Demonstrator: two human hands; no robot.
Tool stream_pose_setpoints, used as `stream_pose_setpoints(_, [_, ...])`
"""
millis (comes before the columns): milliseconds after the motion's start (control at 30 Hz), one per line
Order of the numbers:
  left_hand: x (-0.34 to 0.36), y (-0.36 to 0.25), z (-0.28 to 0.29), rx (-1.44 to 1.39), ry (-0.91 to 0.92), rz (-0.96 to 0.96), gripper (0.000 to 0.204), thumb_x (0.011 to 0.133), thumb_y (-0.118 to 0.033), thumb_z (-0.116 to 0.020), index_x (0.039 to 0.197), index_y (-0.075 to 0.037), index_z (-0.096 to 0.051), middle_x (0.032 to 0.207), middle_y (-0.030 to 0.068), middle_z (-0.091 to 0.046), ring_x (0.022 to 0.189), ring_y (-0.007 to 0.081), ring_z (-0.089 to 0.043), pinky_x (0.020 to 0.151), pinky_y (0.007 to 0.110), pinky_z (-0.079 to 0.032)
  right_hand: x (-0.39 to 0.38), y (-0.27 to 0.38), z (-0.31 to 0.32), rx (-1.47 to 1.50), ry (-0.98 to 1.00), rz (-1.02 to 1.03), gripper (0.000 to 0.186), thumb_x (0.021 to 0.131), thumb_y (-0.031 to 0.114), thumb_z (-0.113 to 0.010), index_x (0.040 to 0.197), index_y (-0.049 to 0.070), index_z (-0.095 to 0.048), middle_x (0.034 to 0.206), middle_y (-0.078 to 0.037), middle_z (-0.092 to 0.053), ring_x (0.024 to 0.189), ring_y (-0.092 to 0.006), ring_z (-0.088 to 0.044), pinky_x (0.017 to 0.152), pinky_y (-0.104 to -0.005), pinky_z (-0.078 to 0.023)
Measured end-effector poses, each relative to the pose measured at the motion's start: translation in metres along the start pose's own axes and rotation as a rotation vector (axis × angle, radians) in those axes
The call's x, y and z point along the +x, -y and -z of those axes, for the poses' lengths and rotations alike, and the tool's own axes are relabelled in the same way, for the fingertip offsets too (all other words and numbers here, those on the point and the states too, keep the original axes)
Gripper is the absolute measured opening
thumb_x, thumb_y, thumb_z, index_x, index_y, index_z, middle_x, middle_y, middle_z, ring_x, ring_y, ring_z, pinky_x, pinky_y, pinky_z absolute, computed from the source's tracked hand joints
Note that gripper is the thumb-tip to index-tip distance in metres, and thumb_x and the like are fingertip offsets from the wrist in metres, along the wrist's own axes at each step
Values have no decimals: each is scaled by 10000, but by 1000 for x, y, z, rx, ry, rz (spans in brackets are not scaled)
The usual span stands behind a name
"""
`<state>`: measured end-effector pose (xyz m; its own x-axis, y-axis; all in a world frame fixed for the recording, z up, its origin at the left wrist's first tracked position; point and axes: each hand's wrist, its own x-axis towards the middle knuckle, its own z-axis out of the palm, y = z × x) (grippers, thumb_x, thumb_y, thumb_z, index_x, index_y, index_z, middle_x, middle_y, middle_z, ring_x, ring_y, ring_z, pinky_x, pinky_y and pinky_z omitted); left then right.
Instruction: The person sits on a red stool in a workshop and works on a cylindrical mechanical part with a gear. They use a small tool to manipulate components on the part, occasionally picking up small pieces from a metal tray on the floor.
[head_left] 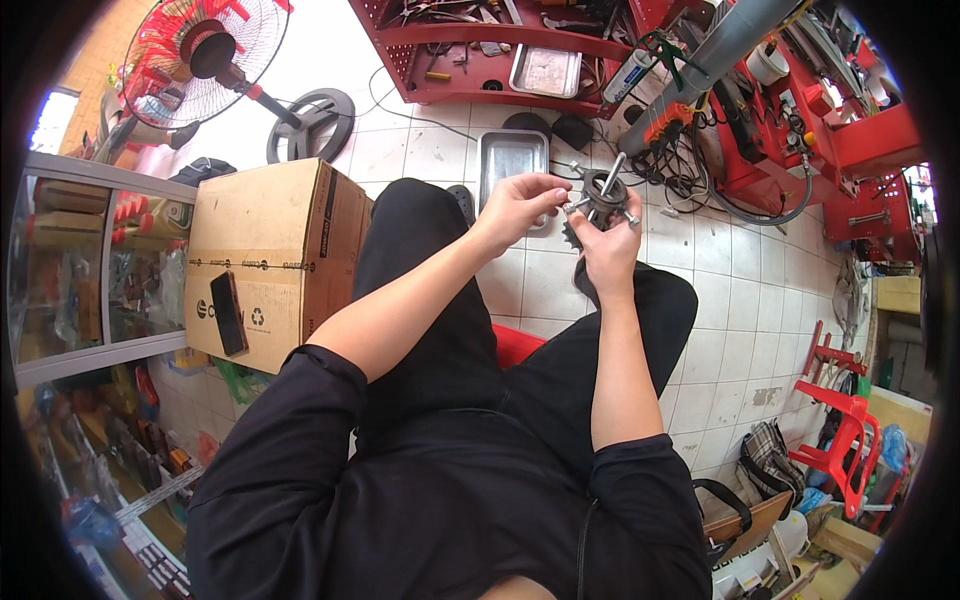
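Note:
My right hand is wrapped round a dark, ring-shaped metal part above the floor between my knees. A shiny rod slants up out of its middle, and bright bolt-like ends stick out at its sides. Dark teeth show at the lower left of the part, partly covered by my fingers. My left hand is just left of it, thumb and fingers pinched together close to a small bright bolt end. What those fingertips hold, if anything, is too small to make out.
A metal tray lies on the tiles beyond my left hand. To the left are a cardboard box with a phone on it and a standing fan. A red tool cart stands ahead; red machinery and cables are at right.

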<state>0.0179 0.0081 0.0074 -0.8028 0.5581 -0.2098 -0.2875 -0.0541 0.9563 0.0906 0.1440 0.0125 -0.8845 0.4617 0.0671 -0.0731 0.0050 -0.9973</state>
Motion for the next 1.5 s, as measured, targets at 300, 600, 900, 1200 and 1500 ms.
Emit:
stream_pose_setpoints(300, [3, 11, 2, -208, 87, 90, 287, 874, -222, -609, 1088, -33, -598, 962, 29, -635, 855, 103, -579, 704, 253, -450, 0, 9, -5, 100, 94, -26, 346, 753, -1, -695, 1049, -6, -515, 901, -46, -622, 778, -86, -589, 677, -222, -482])
stream_pose_setpoints(600, [6, 17, 4, -536, 219, 176, 280, 873, -200, -605, 1105, -42, -597, 1021, 47, -633, 907, 131, -567, 801, 313, -407, -1, -1, -4, 129, 131, -48, 264, 760, 59, -718, 970, -21, -578, 865, -54, -633, 741, -86, -586, 643, -226, -486])
stream_pose_setpoints(900, [3, 12, 10, -486, 202, 260, 217, 870, -167, -602, 1049, -46, -608, 987, 37, -632, 869, 122, -564, 796, 302, -418, -2, -2, -5, 105, 231, -88, 273, 785, 39, -695, 992, -26, -529, 901, -65, -632, 764, -95, -604, 688, -225, -502])
stream_pose_setpoints(1200, [-3, 5, -5, -537, -6, 219, 31, 857, -123, -551, 871, -95, -549, 750, -32, -554, 637, 66, -508, 595, 221, -386, -1, -7, -7, 63, 215, -77, 323, 779, 26, -692, 1036, -39, -507, 951, -86, -620, 838, -117, -599, 752, -242, -495])
stream_pose_setpoints(1500, [29, 22, 13, -430, -65, 215, 109, 845, -204, -588, 916, -122, -575, 742, -38, -567, 642, 80, -518, 567, 222, -356, 18, -31, -13, 206, 130, -72, 295, 778, 82, -711, 993, -31, -544, 921, -64, -627, 810, -96, -581, 727, -225, -455])
